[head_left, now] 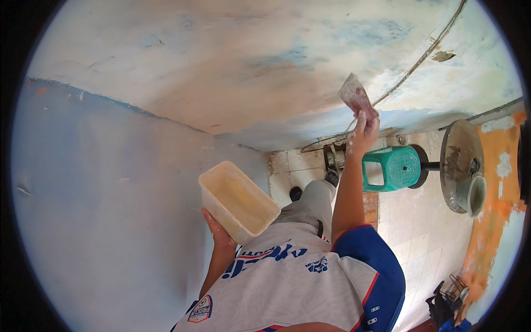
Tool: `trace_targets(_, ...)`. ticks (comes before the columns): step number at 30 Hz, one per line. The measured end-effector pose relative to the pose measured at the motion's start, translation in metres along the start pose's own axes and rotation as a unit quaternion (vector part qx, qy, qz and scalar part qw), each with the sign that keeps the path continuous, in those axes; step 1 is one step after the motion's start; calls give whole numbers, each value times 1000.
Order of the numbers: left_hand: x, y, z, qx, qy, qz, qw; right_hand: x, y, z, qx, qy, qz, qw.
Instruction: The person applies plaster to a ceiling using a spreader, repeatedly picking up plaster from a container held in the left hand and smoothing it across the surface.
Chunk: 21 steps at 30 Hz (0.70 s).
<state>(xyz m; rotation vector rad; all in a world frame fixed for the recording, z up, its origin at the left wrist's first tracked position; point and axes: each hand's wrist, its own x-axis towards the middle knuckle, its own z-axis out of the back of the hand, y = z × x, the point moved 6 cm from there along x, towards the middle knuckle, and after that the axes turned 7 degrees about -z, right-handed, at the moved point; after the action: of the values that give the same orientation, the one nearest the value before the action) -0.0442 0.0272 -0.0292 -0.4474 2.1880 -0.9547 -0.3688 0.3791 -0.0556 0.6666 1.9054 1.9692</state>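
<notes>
My left hand [218,228] holds a rectangular cream-coloured plastic tub [239,200] from below and the side, with the tub's opening turned up toward me. Pale residue coats its inside, with a yellowish patch. Raised in front of the patchy wall, my right hand [363,134] is closed around a putty knife [354,94]. The knife's wide, smeared blade points up and to the left, apart from the wall as far as I can see. Its reddish handle is partly hidden by my fingers.
A green plastic stool [402,167] stands on the tiled floor [406,221]. Farther right, a round table [456,146] carries a grey bucket [472,196]. A cable [428,52] runs along the wall. A plain blue wall [116,205] lies close on my left, and dark items [445,301] sit at lower right.
</notes>
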Motion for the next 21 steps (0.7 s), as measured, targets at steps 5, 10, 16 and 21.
trace_targets(5, 8, -11, -5, 15, -1, -19, 1000, -82, -23, -67, -74, 201, 138, 967)
trace_targets(10, 10, -5, -1, 11, -5, -17, 1000, -42, -9, -69, -153, 132, 222, 954)
trace_targets(16, 3, -5, -9, 19, -5, -2, 1000, -48, 45, -11, -120, 82, 232, 962)
trace_targets(21, 19, -7, 2, 9, 19, -10, 1000, -81, -38, -68, -145, 218, 175, 949)
